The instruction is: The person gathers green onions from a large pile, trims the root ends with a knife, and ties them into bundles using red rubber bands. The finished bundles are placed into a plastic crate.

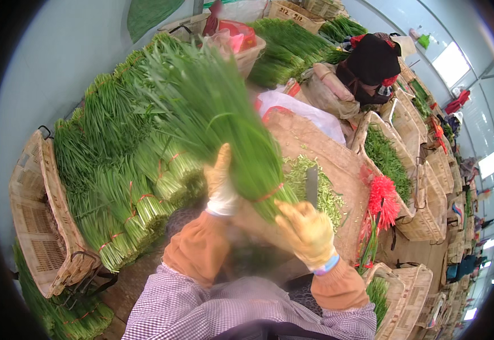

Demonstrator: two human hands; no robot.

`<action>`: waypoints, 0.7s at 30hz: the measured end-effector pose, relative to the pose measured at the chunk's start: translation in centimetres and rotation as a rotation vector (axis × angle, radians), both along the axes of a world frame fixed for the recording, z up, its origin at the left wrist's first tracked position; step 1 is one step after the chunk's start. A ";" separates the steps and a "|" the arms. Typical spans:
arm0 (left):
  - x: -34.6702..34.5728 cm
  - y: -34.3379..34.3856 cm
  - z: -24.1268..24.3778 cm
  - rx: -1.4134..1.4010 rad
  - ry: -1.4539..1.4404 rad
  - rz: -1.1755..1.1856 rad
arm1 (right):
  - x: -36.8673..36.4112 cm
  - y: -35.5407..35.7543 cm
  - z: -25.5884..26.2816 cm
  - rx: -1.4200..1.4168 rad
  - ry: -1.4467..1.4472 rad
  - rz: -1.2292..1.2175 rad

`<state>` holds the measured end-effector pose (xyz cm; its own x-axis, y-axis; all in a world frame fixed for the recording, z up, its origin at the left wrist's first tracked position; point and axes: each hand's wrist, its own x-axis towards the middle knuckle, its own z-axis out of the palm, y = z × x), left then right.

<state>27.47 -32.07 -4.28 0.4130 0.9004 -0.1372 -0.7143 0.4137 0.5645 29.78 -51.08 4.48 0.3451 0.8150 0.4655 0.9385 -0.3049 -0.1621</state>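
Observation:
A large bunch of garlic chives [251, 161], tied with a red band [268, 193] near its stems, is held up in front of me, its leaves blurred. My gloved left hand [221, 185] grips its left side, thumb up along the leaves and fingers hidden behind. At the lower stem end, the fingers of my gloved right hand [308, 229] close around the stems. Just beyond it, a knife blade [312, 185] stands among trimmed stem pieces [330, 202] on the brown work surface [353, 174].
Tied chive bunches [119, 208] are piled at my left beside a plastic crate [39, 212]. Loose greens fill a crate [385, 161] on the right, near a red plastic-string tuft [384, 202]. Another person [370, 63] bends over ahead, near more chives [287, 46].

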 end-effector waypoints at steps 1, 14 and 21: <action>0.3 0.0 -1.1 0.010 0.028 -0.011 | 0.3 0.5 -0.2 -0.022 -0.021 0.012; 2.0 0.3 -3.7 0.029 0.124 -0.041 | -0.8 0.3 -1.8 -0.216 -0.385 -0.188; 1.8 0.0 -2.6 -0.044 0.018 -0.114 | -0.6 -2.3 0.5 -0.057 -0.136 -0.111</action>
<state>29.25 -32.08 -6.92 0.5095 0.8406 -0.1838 -0.6513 0.5163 0.5561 29.15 -53.37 4.96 0.3715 0.8017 0.4684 0.9107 -0.4128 -0.0158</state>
